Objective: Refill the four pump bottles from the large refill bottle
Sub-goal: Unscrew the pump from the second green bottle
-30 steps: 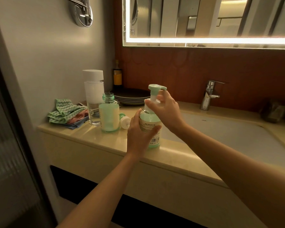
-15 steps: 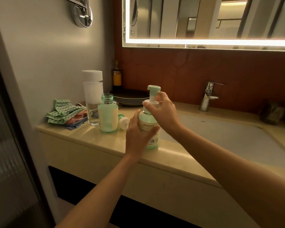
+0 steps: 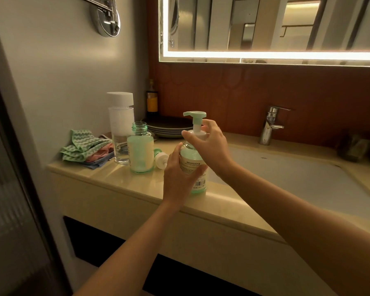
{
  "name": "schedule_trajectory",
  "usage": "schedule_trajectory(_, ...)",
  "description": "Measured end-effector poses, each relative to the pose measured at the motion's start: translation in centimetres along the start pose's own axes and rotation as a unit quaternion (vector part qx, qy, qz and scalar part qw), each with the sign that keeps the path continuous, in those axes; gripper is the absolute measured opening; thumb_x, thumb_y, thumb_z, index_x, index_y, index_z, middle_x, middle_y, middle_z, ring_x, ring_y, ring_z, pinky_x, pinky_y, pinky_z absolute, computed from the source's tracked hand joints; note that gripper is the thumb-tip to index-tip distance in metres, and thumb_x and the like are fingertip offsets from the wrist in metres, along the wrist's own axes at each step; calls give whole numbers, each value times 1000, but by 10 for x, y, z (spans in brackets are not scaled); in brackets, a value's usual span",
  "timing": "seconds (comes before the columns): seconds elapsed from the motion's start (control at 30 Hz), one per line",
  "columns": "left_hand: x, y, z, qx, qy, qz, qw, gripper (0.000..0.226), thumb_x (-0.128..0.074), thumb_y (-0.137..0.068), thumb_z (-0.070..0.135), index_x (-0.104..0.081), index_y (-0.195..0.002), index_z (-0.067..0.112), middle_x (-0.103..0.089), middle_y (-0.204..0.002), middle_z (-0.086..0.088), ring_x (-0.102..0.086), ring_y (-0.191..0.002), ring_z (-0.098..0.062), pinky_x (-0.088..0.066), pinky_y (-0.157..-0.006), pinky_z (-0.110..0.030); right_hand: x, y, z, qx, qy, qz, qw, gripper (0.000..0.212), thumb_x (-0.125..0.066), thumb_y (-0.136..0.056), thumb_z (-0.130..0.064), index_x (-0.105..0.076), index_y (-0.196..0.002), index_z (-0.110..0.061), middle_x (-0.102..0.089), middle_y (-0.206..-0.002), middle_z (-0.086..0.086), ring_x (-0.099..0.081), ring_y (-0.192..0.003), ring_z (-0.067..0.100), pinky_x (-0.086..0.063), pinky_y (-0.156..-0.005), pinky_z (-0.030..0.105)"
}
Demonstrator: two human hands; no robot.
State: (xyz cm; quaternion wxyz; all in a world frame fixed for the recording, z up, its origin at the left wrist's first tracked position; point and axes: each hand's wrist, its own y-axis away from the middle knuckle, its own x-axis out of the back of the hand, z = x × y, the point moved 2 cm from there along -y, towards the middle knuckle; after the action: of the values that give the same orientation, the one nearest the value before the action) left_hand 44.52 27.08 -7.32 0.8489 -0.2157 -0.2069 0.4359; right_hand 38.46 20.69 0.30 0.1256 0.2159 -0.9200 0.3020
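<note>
In the middle of the frame a green pump bottle (image 3: pixel 193 166) stands upright on the front edge of the beige counter (image 3: pixel 107 176), just left of the sink basin (image 3: pixel 297 180). The left hand (image 3: pixel 177 178) wraps its fingers round the bottle's body, and the right hand (image 3: pixel 212 146) pinches the white collar under the pump head (image 3: pixel 195 115). Whether the collar is being loosened or tightened cannot be told. The bottle looks partly full of pale green liquid. To its left a second bottle (image 3: pixel 140 152) stands open with a bare threaded neck, its loose pump (image 3: pixel 161 160) lying on the counter just beside it; it seems to await pouring or recapping. Behind it stands a tall clear bottle with a white cap (image 3: pixel 121 129), probably the refill bottle, still capped. Only two pump bottles show, so the task looks early to midway: at most one bottle is finished, and the other two are out of view.
</note>
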Motion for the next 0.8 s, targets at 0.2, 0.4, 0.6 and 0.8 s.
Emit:
schedule_trajectory(0.2,0,0,0,0,-3,0,1000,78,-76,-73,26,-35,-139,15,-50,-133,-4,-49,-122,-17,-45,-100,-33,3,-3,-1,3,32,29,999,50,-70,-78,-34,-48,-117,-12,-49,-114,5,-50,-100,15,-48,-83,27)
schedule_trajectory(0.4,-1,0,0,2,1,6,1000,77,-76,-73,23,-36,-138,15,-50,-132,-2,-48,-117,-11,-42,-94,-22,4,1,-4,12,-24,-23,999,42,-55,-88,-19,-47,-128,-11,-58,-120,6,-54,-96,12,-42,-76,21)
schedule_trajectory(0.6,-1,0,-1,5,7,2,1000,79,-77,-72,23,-35,-139,16,-50,-131,-3,-49,-120,-15,-43,-97,-26,2,-4,0,12,59,24,998,60,-70,-76,-43,-48,-123,-12,-44,-121,5,-49,-107,17,-45,-88,28)
schedule_trajectory(0.8,-1,0,1,3,0,7,1000,78,-76,-73,24,-36,-138,15,-50,-132,-3,-48,-120,-15,-42,-96,-26,4,-3,-4,16,4,-10,1000,47,-58,-86,-21,-47,-130,-9,-57,-112,4,-54,-95,14,-46,-74,20)
